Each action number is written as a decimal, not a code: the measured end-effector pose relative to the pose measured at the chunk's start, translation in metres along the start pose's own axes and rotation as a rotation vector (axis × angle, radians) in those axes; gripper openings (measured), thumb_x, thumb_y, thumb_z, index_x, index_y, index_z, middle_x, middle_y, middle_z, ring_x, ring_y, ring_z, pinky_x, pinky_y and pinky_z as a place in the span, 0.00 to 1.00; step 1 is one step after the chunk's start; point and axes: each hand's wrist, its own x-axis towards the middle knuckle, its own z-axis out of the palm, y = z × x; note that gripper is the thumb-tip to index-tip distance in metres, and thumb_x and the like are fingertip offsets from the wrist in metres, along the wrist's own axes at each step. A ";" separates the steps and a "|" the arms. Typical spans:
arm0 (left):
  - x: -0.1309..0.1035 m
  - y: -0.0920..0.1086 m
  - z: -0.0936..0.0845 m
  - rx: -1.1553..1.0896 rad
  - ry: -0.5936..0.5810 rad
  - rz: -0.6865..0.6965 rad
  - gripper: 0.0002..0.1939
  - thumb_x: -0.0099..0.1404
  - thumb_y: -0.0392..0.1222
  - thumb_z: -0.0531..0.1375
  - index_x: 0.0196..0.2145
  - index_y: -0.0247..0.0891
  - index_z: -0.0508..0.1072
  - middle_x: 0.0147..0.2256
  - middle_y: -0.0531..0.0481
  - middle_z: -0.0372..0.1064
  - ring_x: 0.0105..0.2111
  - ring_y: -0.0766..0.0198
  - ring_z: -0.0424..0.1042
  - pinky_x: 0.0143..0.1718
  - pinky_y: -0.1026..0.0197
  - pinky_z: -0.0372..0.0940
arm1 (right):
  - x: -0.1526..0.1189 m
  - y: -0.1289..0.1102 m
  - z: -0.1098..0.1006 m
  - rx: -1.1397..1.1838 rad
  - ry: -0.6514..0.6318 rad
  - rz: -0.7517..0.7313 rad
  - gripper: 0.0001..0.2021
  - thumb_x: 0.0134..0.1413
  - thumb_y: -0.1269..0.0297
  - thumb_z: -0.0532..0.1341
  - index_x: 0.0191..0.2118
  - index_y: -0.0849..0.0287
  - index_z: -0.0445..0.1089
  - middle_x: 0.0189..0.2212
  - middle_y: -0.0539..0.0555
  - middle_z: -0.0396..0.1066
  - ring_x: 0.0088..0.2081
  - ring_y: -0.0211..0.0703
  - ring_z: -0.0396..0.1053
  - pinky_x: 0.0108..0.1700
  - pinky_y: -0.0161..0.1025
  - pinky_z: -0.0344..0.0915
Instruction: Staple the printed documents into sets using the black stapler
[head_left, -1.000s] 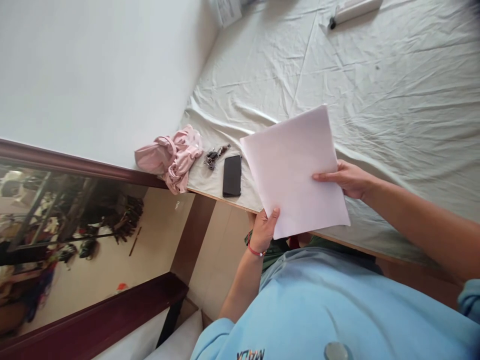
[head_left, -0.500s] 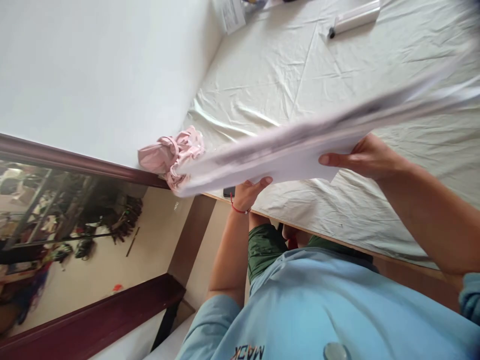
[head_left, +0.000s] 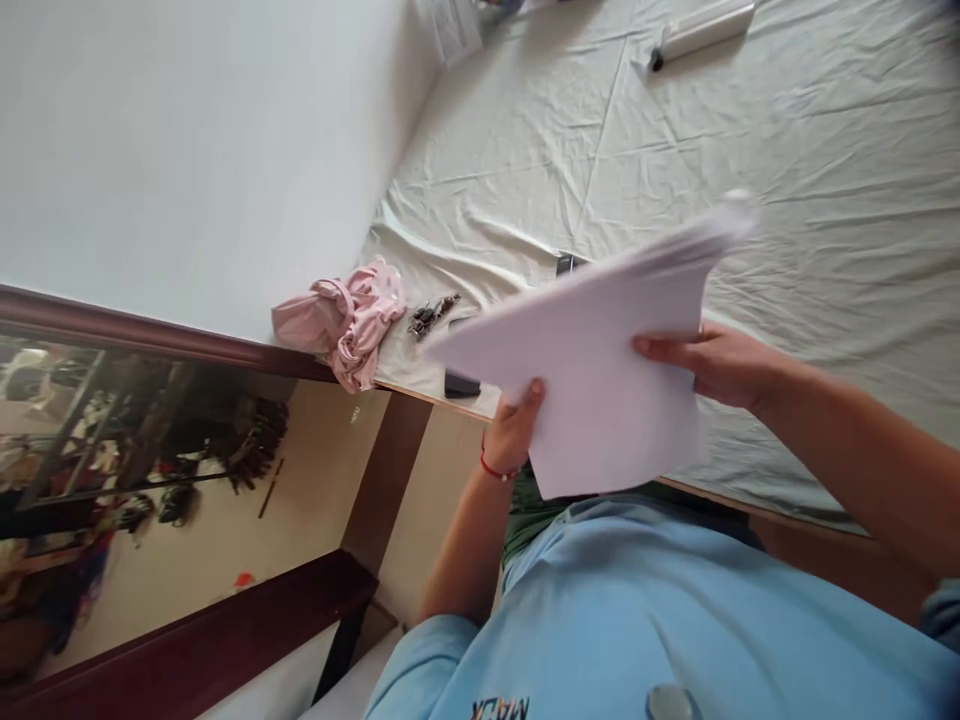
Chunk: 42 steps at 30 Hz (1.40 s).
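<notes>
A small stack of white paper sheets point(head_left: 600, 380) is held above the cloth-covered surface, in front of my chest. My left hand point(head_left: 516, 430), with a red bracelet at the wrist, grips the lower left side, thumb on top. My right hand point(head_left: 720, 365) pinches the right side, its thumb lying on the top sheet and the fingers tucked behind. The far edge of the sheets is slightly blurred. Partly covered by the paper, a dark flat object point(head_left: 460, 386) lies near my left hand.
A bunch of keys point(head_left: 433, 315) and a crumpled pink cloth item point(head_left: 345, 315) lie at the left. Beyond the paper, another dark object point(head_left: 565, 263) shows partly. A white cylinder with a black end point(head_left: 705, 35) rests at the back. The pale cloth point(head_left: 825, 200) is wrinkled.
The paper has swung from an edge-on, blurred sweep stretching right to a flatter position with its face showing, nearer my body. The keys have come into view.
</notes>
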 end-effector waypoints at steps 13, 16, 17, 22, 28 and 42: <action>-0.045 -0.073 0.004 -0.136 -0.112 -0.182 0.37 0.55 0.63 0.76 0.54 0.34 0.80 0.56 0.36 0.79 0.56 0.46 0.78 0.62 0.44 0.71 | -0.029 0.053 0.002 0.145 -0.030 0.328 0.22 0.45 0.49 0.79 0.43 0.55 0.82 0.40 0.58 0.84 0.37 0.55 0.83 0.37 0.45 0.82; -0.042 -0.067 0.007 -0.111 -0.119 -0.144 0.36 0.55 0.63 0.76 0.53 0.35 0.81 0.57 0.37 0.79 0.57 0.47 0.78 0.64 0.45 0.69 | -0.028 0.048 -0.002 0.141 0.009 0.327 0.23 0.43 0.43 0.79 0.37 0.56 0.82 0.35 0.58 0.83 0.34 0.54 0.82 0.33 0.44 0.81; -0.041 -0.065 0.009 -0.108 -0.123 -0.143 0.36 0.55 0.63 0.76 0.53 0.35 0.81 0.56 0.37 0.80 0.57 0.47 0.78 0.64 0.45 0.69 | -0.028 0.046 -0.004 0.140 0.023 0.326 0.23 0.42 0.42 0.79 0.34 0.56 0.82 0.33 0.58 0.82 0.33 0.53 0.81 0.32 0.44 0.80; -0.046 -0.062 0.016 -0.149 -0.119 -0.191 0.36 0.55 0.64 0.76 0.50 0.32 0.82 0.50 0.36 0.83 0.51 0.46 0.81 0.57 0.46 0.74 | -0.026 0.044 -0.008 0.151 0.144 0.287 0.23 0.42 0.41 0.78 0.31 0.56 0.79 0.30 0.57 0.81 0.29 0.53 0.79 0.30 0.46 0.78; -0.062 -0.067 0.006 -0.153 -0.185 -0.292 0.35 0.57 0.66 0.73 0.46 0.30 0.82 0.36 0.40 0.84 0.33 0.56 0.81 0.35 0.58 0.75 | -0.016 0.047 -0.010 0.177 0.304 0.097 0.20 0.46 0.43 0.77 0.35 0.52 0.77 0.37 0.57 0.83 0.38 0.58 0.82 0.42 0.54 0.81; -0.061 -0.087 -0.005 -0.004 -0.478 -0.555 0.40 0.54 0.78 0.67 0.36 0.32 0.73 0.15 0.50 0.69 0.10 0.74 0.52 0.13 0.67 0.41 | -0.001 0.044 -0.014 -0.017 0.179 0.130 0.21 0.49 0.39 0.74 0.33 0.52 0.79 0.33 0.58 0.82 0.33 0.56 0.80 0.35 0.50 0.78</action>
